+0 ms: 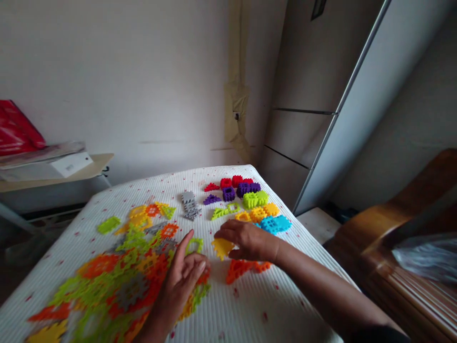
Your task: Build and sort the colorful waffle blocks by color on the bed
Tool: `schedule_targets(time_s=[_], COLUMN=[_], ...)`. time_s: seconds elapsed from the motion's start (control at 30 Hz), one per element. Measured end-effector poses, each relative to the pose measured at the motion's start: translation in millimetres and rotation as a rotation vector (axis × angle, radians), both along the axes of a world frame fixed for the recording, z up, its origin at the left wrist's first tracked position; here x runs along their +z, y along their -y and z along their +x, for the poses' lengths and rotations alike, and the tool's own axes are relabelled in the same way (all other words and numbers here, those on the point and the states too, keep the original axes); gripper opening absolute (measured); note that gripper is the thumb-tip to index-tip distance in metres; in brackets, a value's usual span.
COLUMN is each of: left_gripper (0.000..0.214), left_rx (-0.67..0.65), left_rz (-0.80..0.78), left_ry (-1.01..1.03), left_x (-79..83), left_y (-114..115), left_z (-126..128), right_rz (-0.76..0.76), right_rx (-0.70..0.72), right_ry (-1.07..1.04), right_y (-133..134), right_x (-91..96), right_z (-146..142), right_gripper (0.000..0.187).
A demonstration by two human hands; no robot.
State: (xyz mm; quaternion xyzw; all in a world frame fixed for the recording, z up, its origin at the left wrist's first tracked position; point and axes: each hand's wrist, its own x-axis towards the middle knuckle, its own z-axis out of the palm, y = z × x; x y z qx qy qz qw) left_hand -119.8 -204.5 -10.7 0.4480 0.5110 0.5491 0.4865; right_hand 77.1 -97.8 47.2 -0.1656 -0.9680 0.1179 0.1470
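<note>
My right hand (pixel 247 239) pinches a yellow toothed building piece (pixel 222 247) between thumb and fingers, above the bed cover. Just in front of that wrist lie orange toothed pieces (pixel 238 270), partly hidden by the hand and arm. My left hand (pixel 182 269) hovers beside the right edge of a loose, mixed pile of toothed pieces (pixel 132 288). Its index finger points up and the thumb is apart; I see nothing in it. A lime-green frame piece (pixel 194 245) shows just beyond its fingers.
Sorted stacks stand at the far right: red (pixel 225 183), purple (pixel 228 193), lime (pixel 250 200), yellow (pixel 257 214) and blue (pixel 274 224). Grey pieces (pixel 189 205) line up left of them. A wooden chair (pixel 378 219) stands right of the bed, and a small table (pixel 96 164) at left.
</note>
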Motion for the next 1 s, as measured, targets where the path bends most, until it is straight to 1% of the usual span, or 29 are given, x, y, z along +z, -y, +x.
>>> schedule_targets(time_s=[0.07,0.1,0.23,0.33,0.43,0.57,0.8,1.0], left_gripper=[0.085,0.084,0.072,0.066,0.065,0.060,0.062,0.059], left_rx=[0.023,0.049,0.176,0.179,0.162,0.214,0.174,0.163], left_rz=[-0.017,-0.024,-0.012,-0.028,-0.062,-0.056,-0.060,-0.050], left_ry=[-0.005,-0.004,0.003,-0.009,-0.024,-0.021,-0.029,-0.041], left_x=[-3.6,-4.7,-3.4,-1.2,-0.6,-1.9,-11.0,-13.0], left_y=[-0.6,-1.0,-1.8,-3.0,-4.3,-4.7,-7.1,-8.0], left_z=[-2.7,-4.0,-5.1,-5.0,-6.2,-7.7,-15.0,-16.0], right_rz=[0.032,0.056,0.116,0.112,0.057,0.016,-0.007,-0.015], right_rx=[-0.096,-0.169,-0.477,-0.569,-0.594,-0.601,-0.619,-0.618], right_ry=[-0.008,-0.006,0.078,0.219,0.304,0.328,0.357,0.386], right_y=[-19.7,-31.7,-81.6,-106.5,-116.7,-122.1,-134.1,-134.6], right_x=[4.3,6.3,7.3,0.1,-8.4,-17.2,-32.7,-35.5], right_z=[28.8,45.4,110.6,140.1,147.5,141.5,140.4,138.3], right_gripper=[0.053,0.052,0.051,0.051,0.054,0.056,0.058,0.059])
